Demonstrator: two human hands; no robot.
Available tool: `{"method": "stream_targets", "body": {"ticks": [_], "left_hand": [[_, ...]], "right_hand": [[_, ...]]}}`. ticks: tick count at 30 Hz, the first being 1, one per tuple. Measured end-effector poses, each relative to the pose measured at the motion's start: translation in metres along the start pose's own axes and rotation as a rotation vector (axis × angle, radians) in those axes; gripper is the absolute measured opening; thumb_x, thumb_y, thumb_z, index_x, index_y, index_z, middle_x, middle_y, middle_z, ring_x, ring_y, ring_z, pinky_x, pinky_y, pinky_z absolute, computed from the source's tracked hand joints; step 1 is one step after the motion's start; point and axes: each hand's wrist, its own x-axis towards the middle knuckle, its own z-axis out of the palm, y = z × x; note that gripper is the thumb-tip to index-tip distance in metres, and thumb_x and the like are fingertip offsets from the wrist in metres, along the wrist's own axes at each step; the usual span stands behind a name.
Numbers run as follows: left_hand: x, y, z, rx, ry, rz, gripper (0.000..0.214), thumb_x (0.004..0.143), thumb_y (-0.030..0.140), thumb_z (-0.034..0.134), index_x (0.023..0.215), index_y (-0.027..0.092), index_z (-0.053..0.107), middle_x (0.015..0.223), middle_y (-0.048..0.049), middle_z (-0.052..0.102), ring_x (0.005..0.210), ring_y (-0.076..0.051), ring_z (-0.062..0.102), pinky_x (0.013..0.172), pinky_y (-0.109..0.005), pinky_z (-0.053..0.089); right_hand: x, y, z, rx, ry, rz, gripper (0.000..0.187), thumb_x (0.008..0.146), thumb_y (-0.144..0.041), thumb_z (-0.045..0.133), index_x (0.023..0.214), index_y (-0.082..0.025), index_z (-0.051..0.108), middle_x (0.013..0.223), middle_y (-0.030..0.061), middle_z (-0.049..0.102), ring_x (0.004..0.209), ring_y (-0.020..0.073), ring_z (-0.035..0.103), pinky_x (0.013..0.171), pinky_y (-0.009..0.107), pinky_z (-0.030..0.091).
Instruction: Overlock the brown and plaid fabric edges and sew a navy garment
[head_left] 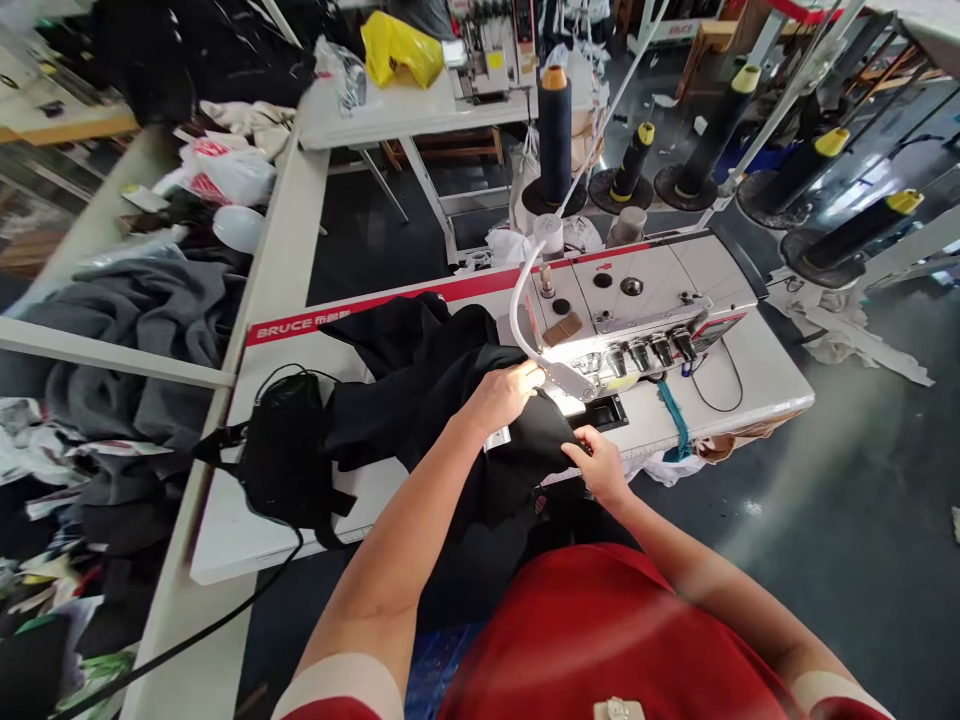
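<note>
A black garment piece point(442, 390) lies across the white sewing table and hangs over its front edge. My left hand point(504, 394) is closed on the cloth just left of the sewing head of the overlock machine point(630, 300). At the cloth's right corner, near the front edge, my right hand point(598, 463) pinches the fabric between thumb and fingers. The machine's lamp brightly lights the area around the presser foot, and the needle itself cannot be made out. Part of the fabric under my left hand is hidden.
A black bag point(285, 450) with a cable sits on the table's left. Black thread cones point(555, 130) stand behind the machine. On the left, a trough holds grey cloth point(150, 300). A teal strip point(676, 420) hangs at the machine's front. Another table point(390, 115) stands behind.
</note>
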Motion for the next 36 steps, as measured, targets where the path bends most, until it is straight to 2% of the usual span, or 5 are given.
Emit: {"method": "stream_targets", "body": {"ticks": [9,17,21,27,36], "left_hand": [[-0.069,-0.014,0.009,0.225,0.427,0.257,0.021,0.082,0.003,0.049,0.100,0.012,0.057,0.096,-0.0123,0.061,0.080,-0.017,0.060,0.074,-0.028,0.053],[-0.092,-0.014,0.025,0.226,0.479,0.190,0.026,0.081,0.004,0.053,0.104,0.015,0.057,0.098,-0.0116,0.063,0.083,-0.018,0.062,0.077,-0.030,0.054],[-0.081,-0.017,0.016,0.147,0.435,0.131,0.025,0.083,0.007,0.053,0.104,0.017,0.059,0.098,-0.0094,0.064,0.086,-0.017,0.061,0.078,-0.029,0.052],[-0.005,-0.015,0.006,-0.070,0.105,-0.053,0.017,0.088,0.021,0.049,0.093,0.021,0.065,0.099,-0.0036,0.065,0.091,-0.018,0.061,0.081,-0.029,0.049],[0.020,-0.013,0.015,-0.334,-0.034,-0.213,0.019,0.085,0.016,0.046,0.091,0.019,0.065,0.110,-0.0061,0.059,0.106,-0.021,0.055,0.093,-0.032,0.044]], "right_hand": [[-0.013,0.003,-0.005,-0.661,0.241,-0.760,0.013,0.088,-0.020,0.052,0.078,-0.019,0.061,0.066,0.0004,0.059,0.063,0.0125,0.051,0.061,0.026,0.032],[-0.014,0.012,-0.007,-0.707,0.213,-0.903,0.016,0.085,-0.012,0.053,0.075,-0.021,0.061,0.063,-0.0022,0.058,0.062,0.0102,0.048,0.064,0.026,0.031],[-0.012,0.011,-0.005,-0.596,0.138,-0.731,0.016,0.087,-0.019,0.052,0.075,-0.021,0.063,0.065,-0.0004,0.059,0.064,0.0114,0.051,0.065,0.026,0.033],[0.009,0.013,0.001,0.176,-0.094,0.063,0.025,0.080,-0.041,0.057,0.090,-0.019,0.063,0.076,0.0012,0.063,0.069,0.0143,0.056,0.067,0.026,0.043],[0.020,0.016,-0.007,0.169,-0.160,0.077,0.028,0.075,-0.046,0.060,0.078,-0.018,0.064,0.074,0.0021,0.064,0.071,0.0168,0.057,0.067,0.030,0.047]]}}
